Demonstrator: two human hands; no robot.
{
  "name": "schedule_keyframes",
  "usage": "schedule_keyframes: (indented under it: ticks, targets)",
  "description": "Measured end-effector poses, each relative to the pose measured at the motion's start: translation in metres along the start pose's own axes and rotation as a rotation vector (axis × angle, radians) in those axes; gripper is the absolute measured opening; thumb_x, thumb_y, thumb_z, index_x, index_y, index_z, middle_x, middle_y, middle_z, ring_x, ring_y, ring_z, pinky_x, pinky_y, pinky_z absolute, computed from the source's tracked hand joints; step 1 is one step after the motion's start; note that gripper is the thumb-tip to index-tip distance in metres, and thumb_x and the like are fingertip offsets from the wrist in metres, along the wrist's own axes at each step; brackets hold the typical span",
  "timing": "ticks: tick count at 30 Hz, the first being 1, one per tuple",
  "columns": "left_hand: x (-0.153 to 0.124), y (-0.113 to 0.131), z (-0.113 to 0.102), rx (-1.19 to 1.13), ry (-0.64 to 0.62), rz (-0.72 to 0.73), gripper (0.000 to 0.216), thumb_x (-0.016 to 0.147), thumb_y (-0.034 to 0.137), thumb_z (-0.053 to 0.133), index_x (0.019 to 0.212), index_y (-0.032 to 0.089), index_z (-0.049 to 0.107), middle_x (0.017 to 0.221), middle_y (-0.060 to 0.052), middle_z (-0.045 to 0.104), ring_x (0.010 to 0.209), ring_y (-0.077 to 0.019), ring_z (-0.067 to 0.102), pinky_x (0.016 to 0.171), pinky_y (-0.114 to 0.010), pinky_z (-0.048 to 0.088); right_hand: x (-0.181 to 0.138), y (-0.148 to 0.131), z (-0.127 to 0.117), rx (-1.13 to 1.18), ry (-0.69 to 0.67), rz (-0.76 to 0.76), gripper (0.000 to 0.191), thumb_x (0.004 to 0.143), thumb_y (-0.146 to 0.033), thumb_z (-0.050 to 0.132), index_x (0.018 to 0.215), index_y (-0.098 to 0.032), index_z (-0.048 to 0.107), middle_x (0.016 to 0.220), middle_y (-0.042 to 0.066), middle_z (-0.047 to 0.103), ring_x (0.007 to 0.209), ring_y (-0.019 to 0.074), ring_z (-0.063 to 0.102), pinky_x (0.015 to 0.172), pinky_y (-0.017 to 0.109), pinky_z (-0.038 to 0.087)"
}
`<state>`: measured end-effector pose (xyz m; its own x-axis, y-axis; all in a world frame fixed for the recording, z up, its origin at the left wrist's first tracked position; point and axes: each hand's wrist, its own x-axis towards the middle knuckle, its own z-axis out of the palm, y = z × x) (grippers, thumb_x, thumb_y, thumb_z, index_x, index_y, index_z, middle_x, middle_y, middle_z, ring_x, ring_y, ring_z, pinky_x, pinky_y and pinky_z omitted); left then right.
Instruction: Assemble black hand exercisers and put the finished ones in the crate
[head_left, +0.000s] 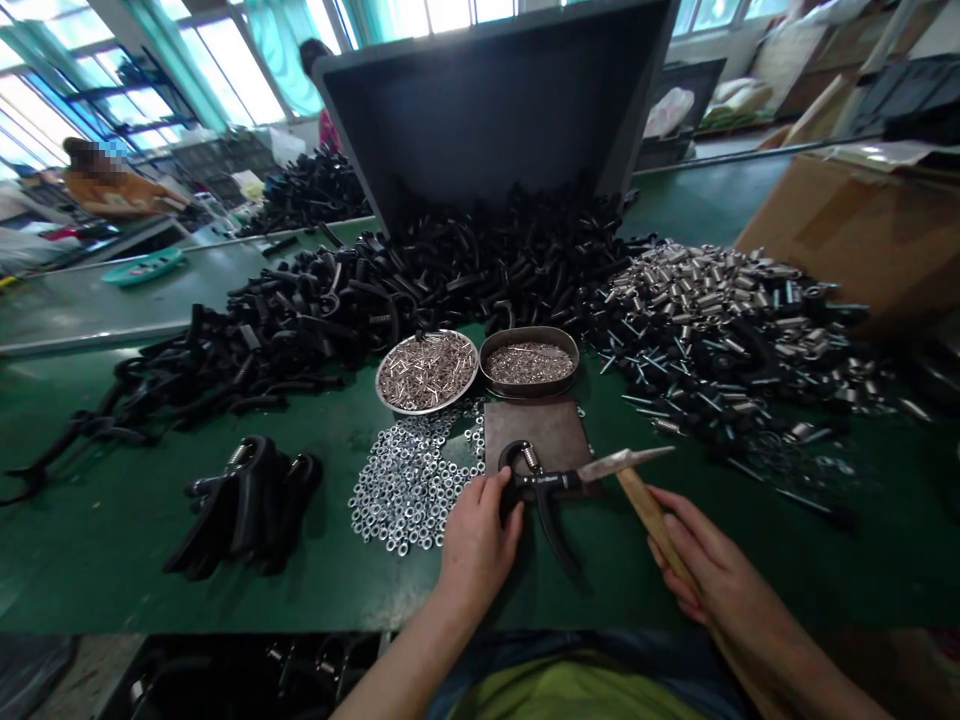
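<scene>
So there's one hand grip [544,490] lying on the one brown plate [536,425], right in front of the two trays [427,372]. The left hand [476,540] is closed over its near handle by the spring, and the right hand [705,570] is wrapped round the wooden shaft of the one hammer [637,480], head hovering just over the hand grip. I'd guess it's light, with stiff plastic arms and a springy coil, so it'd twist if held loosely; best pinned by a handle, close to the coil. The hammer looks head-heavy. Nuts [409,485], black handles [420,280] and metal sleeves [712,290] sit in heaps, way too many to count.
</scene>
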<state>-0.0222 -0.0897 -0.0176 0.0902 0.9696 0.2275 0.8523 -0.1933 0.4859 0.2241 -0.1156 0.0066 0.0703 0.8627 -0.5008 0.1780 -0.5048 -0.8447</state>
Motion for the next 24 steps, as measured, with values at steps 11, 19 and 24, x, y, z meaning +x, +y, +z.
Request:
schedule_keyframes:
  ticks: [11, 19, 24]
  targets:
    - [0.005, 0.002, 0.000, -0.010, -0.035, -0.023, 0.032, 0.079, 0.015, 0.056, 0.111, 0.014, 0.058, 0.089, -0.008, 0.062, 0.081, -0.0204, 0.061, 0.073, -0.033, 0.050, 0.010, -0.029, 0.028, -0.864, -0.046, -0.797, 0.046, 0.091, -0.021, 0.030, 0.132, -0.032, 0.047, 0.093, 0.004, 0.067, 0.070, 0.0173, 0.066, 0.062, 0.029, 0.054]
    - [0.015, 0.006, -0.015, -0.687, -0.171, -0.332, 0.035, 0.080, 0.025, 0.058, 0.114, 0.021, 0.063, 0.087, -0.005, 0.063, 0.070, -0.0162, 0.058, 0.066, -0.031, 0.050, 0.040, 0.003, -0.024, -1.360, 0.443, -0.840, 0.043, 0.095, -0.028, 0.035, 0.137, -0.028, 0.042, 0.085, 0.004, 0.065, 0.058, 0.0163, 0.059, 0.045, 0.027, 0.041]
    - [0.016, 0.033, -0.014, -1.395, -0.247, -0.853, 0.048, 0.070, 0.027, 0.071, 0.116, 0.015, 0.060, 0.105, -0.010, 0.065, 0.085, -0.0179, 0.063, 0.070, -0.027, 0.054, 0.065, -0.010, -0.043, -1.430, 0.513, -0.891, 0.029, 0.091, -0.030, 0.045, 0.110, -0.020, 0.064, 0.087, 0.008, 0.064, 0.082, 0.0234, 0.058, 0.059, 0.032, 0.044]
